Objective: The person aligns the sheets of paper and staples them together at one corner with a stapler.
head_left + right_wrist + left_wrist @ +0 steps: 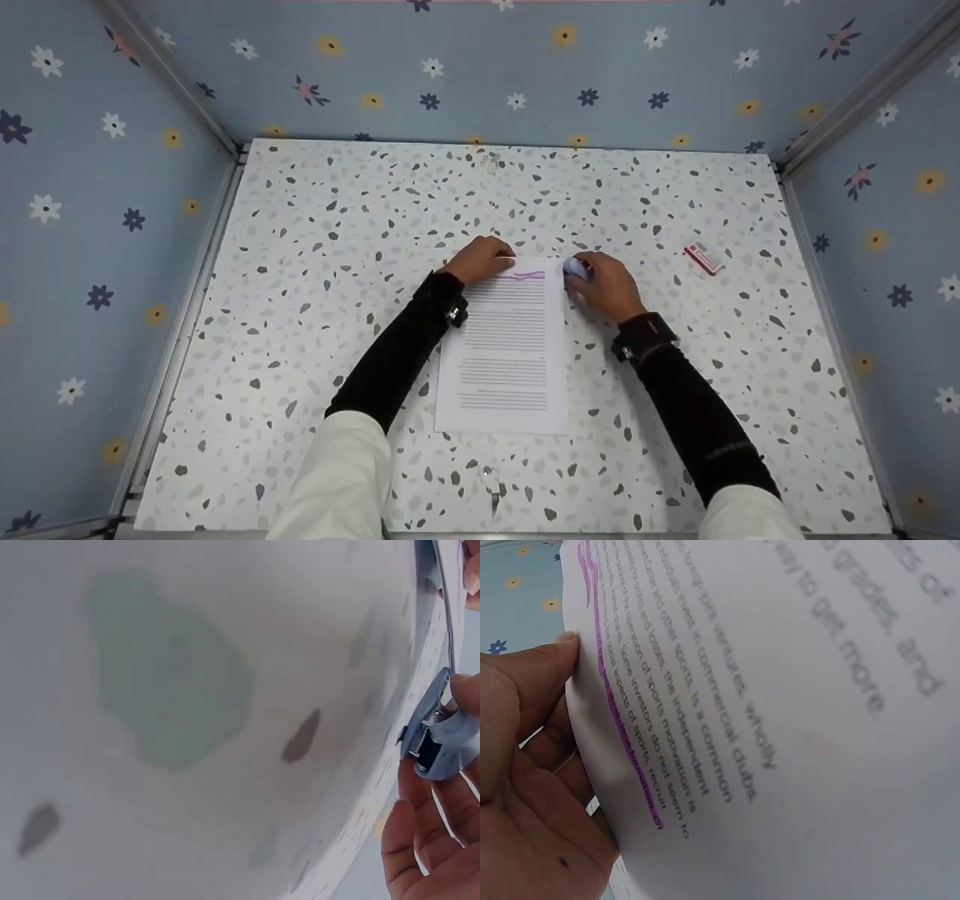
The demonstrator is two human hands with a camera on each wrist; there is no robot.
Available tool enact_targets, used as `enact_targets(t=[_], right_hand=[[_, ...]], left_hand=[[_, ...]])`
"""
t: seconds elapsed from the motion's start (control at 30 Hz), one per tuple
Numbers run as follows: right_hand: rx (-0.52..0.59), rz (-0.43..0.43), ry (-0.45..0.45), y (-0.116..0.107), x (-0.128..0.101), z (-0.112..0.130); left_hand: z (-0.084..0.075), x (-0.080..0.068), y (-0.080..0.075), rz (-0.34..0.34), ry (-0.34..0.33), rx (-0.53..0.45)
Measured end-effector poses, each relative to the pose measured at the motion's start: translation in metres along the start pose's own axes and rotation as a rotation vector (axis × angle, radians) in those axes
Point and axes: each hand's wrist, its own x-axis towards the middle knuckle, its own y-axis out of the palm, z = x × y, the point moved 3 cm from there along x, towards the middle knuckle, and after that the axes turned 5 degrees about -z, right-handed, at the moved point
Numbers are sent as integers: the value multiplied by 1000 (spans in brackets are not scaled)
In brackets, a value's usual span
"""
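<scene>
Stapler meets the top of a printed sheet

Mid-tabletop (315,225), left hand (480,259) pinches the paper (506,360) at its 11 o'clock corner, steadying it; right hand (609,286) grips a small blue stapler (576,268) at 1 o'clock, mouth on the edge.

Paper (504,352) mid-table (337,225); stapler (576,268) right; box (703,258) far right

- Printed sheet (780,712): cut off by the left wrist view's edges; nearest lines of text blurred.
- Blue clip (575,268): mostly hidden under the right hand (609,287).
- Small red-and-white item (703,258): too small to identify.
</scene>
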Motion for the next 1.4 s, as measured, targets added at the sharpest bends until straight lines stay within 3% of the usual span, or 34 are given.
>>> enact_targets(t=[0.63, 0.9, 1.17, 1.4], right_hand=[[-39, 31, -61, 11, 5, 9], [-59, -16, -139, 5, 6, 14], [-80, 14, -129, 6, 11, 19], [-84, 23, -106, 7, 17, 19]], left_hand=[[6, 8, 4, -11, 20, 11], [5, 10, 2, -12, 23, 29], [7, 9, 6, -47, -24, -7], [9, 10, 6, -73, 6, 0]])
